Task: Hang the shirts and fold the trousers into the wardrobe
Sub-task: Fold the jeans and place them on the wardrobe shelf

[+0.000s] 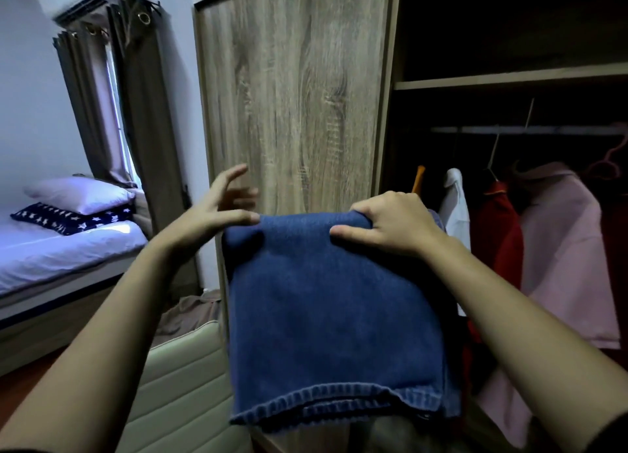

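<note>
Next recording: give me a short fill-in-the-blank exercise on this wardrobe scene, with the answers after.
The folded trousers held up before the wardrobe are ____ in colour. Between the white shirt and the pink shirt hangs a ____ shirt. The bed stands on the person's ____ side. The dark pillow is printed with white ____.
Missing: blue; red; left; stars.
</note>
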### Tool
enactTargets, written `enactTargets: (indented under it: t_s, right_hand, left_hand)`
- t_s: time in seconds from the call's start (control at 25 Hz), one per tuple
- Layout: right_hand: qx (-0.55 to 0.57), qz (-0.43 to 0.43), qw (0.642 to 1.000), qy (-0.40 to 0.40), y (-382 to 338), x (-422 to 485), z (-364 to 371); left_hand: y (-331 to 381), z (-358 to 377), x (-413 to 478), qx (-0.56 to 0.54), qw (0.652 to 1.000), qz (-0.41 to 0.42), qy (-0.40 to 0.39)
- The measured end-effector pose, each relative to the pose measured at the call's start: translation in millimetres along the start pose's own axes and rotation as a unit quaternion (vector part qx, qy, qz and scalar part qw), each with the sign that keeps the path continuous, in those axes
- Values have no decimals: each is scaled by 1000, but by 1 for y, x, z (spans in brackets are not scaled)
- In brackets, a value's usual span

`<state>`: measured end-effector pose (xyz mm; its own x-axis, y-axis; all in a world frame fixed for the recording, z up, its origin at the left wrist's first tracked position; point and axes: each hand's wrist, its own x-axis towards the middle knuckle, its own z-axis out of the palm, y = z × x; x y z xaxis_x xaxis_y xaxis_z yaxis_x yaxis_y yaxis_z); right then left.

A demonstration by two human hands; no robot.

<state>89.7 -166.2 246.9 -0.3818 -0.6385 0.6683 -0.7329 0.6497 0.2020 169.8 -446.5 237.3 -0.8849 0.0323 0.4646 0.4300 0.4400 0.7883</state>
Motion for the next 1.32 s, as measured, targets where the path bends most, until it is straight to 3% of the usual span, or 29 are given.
enactTargets:
  t_s: [0.04, 0.12, 0.2, 0.24, 0.32, 0.44, 0.52, 0.6, 0.68, 0.76, 0.8, 0.88, 0.96, 1.04, 1.16, 1.32]
  right_hand:
    - [-20, -34, 999, -3, -3, 1, 4]
    - [-36, -101, 994, -9, -8, 5, 13]
    - [-25, -138, 990, -15, -13, 7, 22]
    - [-13, -145, 989, -9, -14, 6, 25]
    - [13, -135, 991, 1, -12, 2, 31]
    - [15, -78, 997, 22, -3, -7, 46]
    - [10, 30, 998, 61, -5, -25, 63]
    - [13, 193, 973, 123, -24, -56, 84]
    - [95, 403, 901, 130, -51, -94, 104]
    - [279, 597, 746, 94, -66, -121, 124]
    - [363, 647, 664, 94, -66, -130, 133]
    - [520, 618, 568, 156, -55, -135, 139]
    - [637, 528, 526, 197, -38, -133, 130]
    - [726, 449, 490, 180, -19, -128, 111]
    - [730, 379, 554, 128, 3, -116, 65]
    - [637, 391, 643, 167, 31, -94, 16]
  left_hand:
    - [12, -1, 3, 113, 993, 17, -18]
    - [38, 17, 10, 349, 928, 5, -128]
    - [47, 46, 15, 448, 862, -49, -234]
    - [45, 58, 16, 437, 858, -63, -263]
    - [33, 71, 18, 357, 890, -82, -272]
    - [17, 78, 22, 282, 929, -86, -224]
    - [9, 85, 23, 240, 944, -95, -208]
    - [2, 93, 22, 207, 954, -106, -189]
    - [0, 99, 22, 166, 968, -109, -154]
    - [6, 105, 22, 102, 983, -105, -114]
    - [10, 107, 23, 69, 988, -102, -91]
    - [15, 106, 24, -7, 994, -99, -53]
    - [16, 103, 26, -87, 990, -113, -20]
    - [9, 96, 27, -171, 975, -140, 18]
    - [-8, 89, 30, -309, 928, -208, 23]
    - [-2, 96, 46, -387, 889, -240, -44]
